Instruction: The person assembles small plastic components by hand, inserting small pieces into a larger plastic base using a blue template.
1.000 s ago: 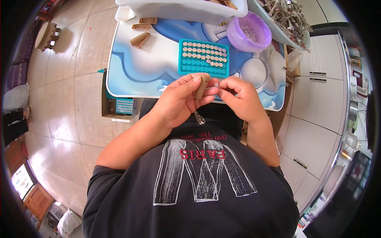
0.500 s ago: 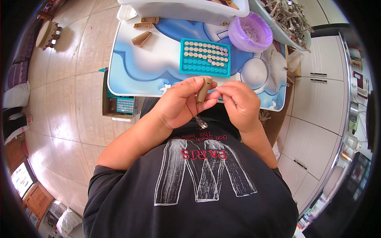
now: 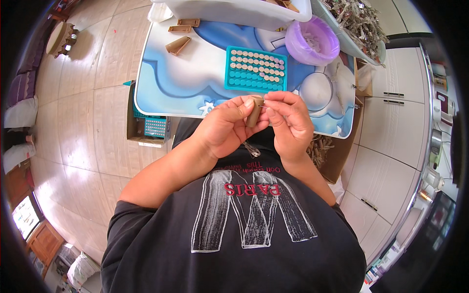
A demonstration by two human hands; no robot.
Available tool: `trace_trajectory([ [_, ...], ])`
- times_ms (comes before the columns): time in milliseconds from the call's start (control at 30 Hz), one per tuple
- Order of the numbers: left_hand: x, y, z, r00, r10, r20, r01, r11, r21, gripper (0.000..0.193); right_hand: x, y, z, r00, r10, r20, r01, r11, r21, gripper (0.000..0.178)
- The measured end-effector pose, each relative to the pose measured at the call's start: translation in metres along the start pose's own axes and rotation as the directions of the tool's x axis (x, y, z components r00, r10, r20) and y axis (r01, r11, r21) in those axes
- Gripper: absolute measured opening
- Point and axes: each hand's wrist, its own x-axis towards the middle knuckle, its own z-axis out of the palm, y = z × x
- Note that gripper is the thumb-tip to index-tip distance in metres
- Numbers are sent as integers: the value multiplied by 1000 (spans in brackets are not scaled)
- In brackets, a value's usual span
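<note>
My left hand (image 3: 220, 124) grips a brown, tapered, hollow-looking plastic casing (image 3: 253, 113), held upright over my lap at the table's near edge. Close on its right, my right hand (image 3: 291, 122) pinches something thin and wire-like whose tip meets the casing's upper side. A bundle of thin wire with a shiny end (image 3: 253, 151) hangs below my left hand; where it starts is hidden. Just beyond the hands lies a teal tray (image 3: 239, 83) with rows of round, pale, button-like pieces, its nearer pockets partly unfilled.
More brown casings (image 3: 179, 45) lie at the table's far left. A purple-lined bowl (image 3: 298, 43) with small white bits stands right of the tray. A white bin (image 3: 229, 12) and a bin of bundled wires (image 3: 349, 24) stand behind. A box with teal trays (image 3: 155, 128) sits on the floor.
My right hand has come left against the casing, and the thin wire-like thing now reaches its side. The left hand has turned the casing slightly.
</note>
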Motion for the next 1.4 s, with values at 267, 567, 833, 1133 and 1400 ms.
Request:
trace_trajectory([
  [267, 0, -2, -3, 999, 4, 48, -5, 1000, 31, 22, 0, 5, 1, 995, -103, -4, 102, 986, -129, 13],
  [567, -2, -1, 4, 1000, 6, -14, -6, 1000, 29, 25, 0, 4, 5, 999, -36, -21, 33, 990, -136, 14],
  [833, -2, -5, 2, 1000, -2, 7, 1, 999, 47, 26, 2, 5, 0, 985, -171, 3, 166, 951, -262, 12],
  [1133, -1, -6, 2, 999, 21, -24, -20, 999, 46, 22, 2, 4, 3, 982, -187, 1, 178, 935, -308, 10],
  [1400, -1, -5, 10, 998, 8, -67, -1, 995, 96, 22, 6, 4, 1, 983, -182, 35, 183, 926, -330, 9],
])
